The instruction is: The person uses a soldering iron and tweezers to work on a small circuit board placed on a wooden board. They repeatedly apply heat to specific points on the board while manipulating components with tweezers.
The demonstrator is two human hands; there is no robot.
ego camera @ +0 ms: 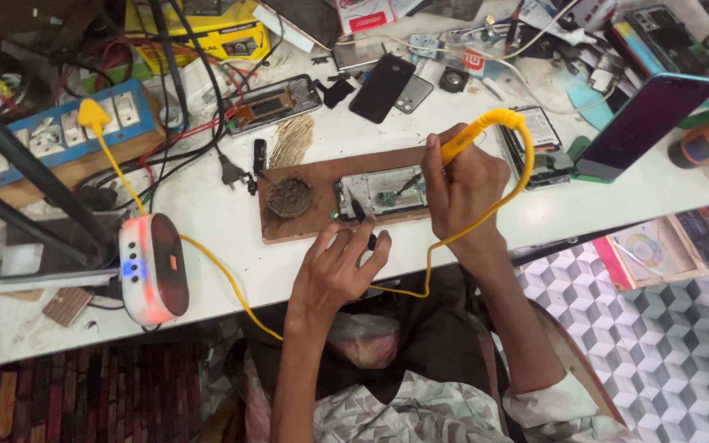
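Two hands working one small spot, and the setup makes sense when you look at it. The right hand (461, 176) is wrapped around a yellow soldering iron (463, 144) like a pen, fingers closed on the barrel near the front, so the tip reaches down and to the left of the knuckles into the opened phone (381, 192). That phone lies face-open on a brown wooden board (322, 184), just under the right fingertips and right above the left hand, probably so the heat stays off the white table (231, 262). The left hand (336, 267) is pinched shut on a thin dark tool (360, 215), tweezers I think, though it's too small to be sure; it pokes up into the lower left corner of the phone, seemingly to steady something while the iron comes in from the other side. So the hands sit close, left one nearer the body, tips nearly meeting over the board. Just left of the phone on the same board is a round tin of dark wool-like stuff (290, 197), likely the tip cleaner, kept within easy reach of the iron. The iron's yellow cable (509, 187) loops around the outside of the right wrist and back under both arms, keeping it off the work, then runs far left of the left hand to a white and red oval station (154, 267). Beyond that, a blue power strip (51, 135). Past the right hand, a dark phone (646, 123) is propped up on a stand.
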